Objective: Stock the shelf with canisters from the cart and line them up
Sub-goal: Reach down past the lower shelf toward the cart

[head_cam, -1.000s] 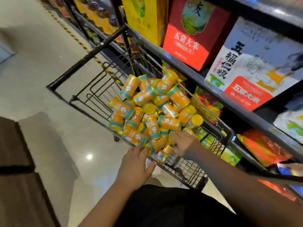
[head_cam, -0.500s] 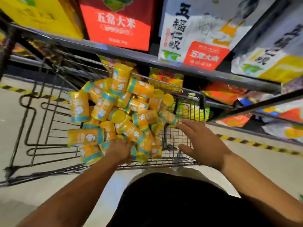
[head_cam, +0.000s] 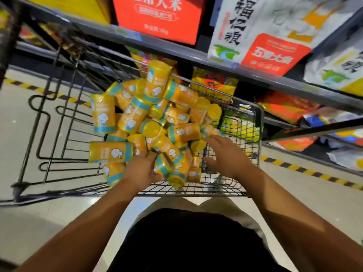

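While both bare arms reach forward from the near edge, a person's hands work at a heap of canisters (head_cam: 149, 118) lying jumbled in the wire basket of a black cart (head_cam: 260, 122), which stands against a store shelf (head_cam: 176, 53). The tubes are orange with teal bands, yellow lids and a small cartoon figure. None stands in a row, and one juts upright at the far side of the pile.

The left hand (head_cam: 140, 170) is sunk into the near left of the heap. Its fingers curl down between the tubes and its thumb lies beside a teal-banded canister (head_cam: 164, 166); whether it actually grips that one cannot be told. The right hand (head_cam: 230, 156) hovers over the mesh at the near right, palm down, fingers spread and relaxed, holding nothing, its tips just beside a canister lying on its side.

On the shelf above stand a red box (head_cam: 157, 16) and a white bag (head_cam: 255, 36). Yellow-and-black hazard tape (head_cam: 314, 171) runs along the floor at right.
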